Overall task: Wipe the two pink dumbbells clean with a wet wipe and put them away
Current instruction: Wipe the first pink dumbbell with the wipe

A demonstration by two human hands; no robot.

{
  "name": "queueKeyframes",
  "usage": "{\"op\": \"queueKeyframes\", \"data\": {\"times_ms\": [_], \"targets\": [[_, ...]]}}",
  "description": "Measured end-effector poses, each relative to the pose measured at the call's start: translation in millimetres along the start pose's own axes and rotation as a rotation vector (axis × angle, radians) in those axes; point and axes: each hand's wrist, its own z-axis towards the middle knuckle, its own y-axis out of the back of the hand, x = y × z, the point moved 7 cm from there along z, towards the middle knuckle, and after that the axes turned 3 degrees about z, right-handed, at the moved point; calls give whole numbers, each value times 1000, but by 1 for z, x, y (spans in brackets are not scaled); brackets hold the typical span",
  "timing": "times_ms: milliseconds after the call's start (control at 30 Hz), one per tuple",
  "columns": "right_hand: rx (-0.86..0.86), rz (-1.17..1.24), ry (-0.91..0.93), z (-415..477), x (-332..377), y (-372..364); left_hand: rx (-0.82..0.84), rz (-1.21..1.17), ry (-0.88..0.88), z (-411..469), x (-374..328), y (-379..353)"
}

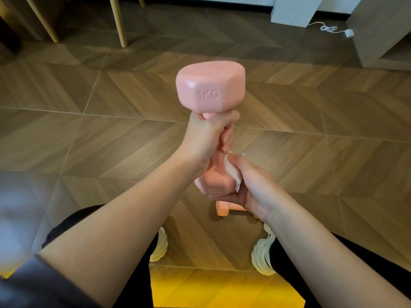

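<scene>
I hold a pink dumbbell [210, 88] upright in front of me, its upper head marked 1KG. My left hand [205, 136] is wrapped around its handle just under that head. My right hand [246, 185] cups the lower head and presses a crumpled white wet wipe [232, 172] against it. A second pink dumbbell [223, 210] lies on the floor right below my hands, mostly hidden by my right hand and wrist.
The floor is brown wood-patterned tile [111, 130]. My two white shoes [160, 245] [262, 252] rest on it near the second dumbbell. Wooden chair legs [120, 21] stand at the back left, a grey cabinet [382, 32] and a white cable [329, 28] at the back right.
</scene>
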Motion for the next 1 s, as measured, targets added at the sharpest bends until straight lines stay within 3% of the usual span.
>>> {"op": "queueKeyframes", "data": {"times_ms": [333,400,500,567,633,833,1000], "targets": [[248,86,-173,-7,-10,-16,286,-134,9,-3,-8,-8],[205,89,-139,-6,-9,-15,213,-80,12,-1,-6,-3],[70,102,-42,-3,-5,-5,-26,32,25,2,0,11],[9,88,-9,-2,-5,0,-141,-36,79,2,7,18],[-19,68,-14,-1,-6,-1,-157,-98,107,2,10,17],[-39,77,-58,-1,-6,-4,8,-15,88,3,2,6],[67,133,-61,-8,-9,-6,-119,84,20,5,0,20]]}}
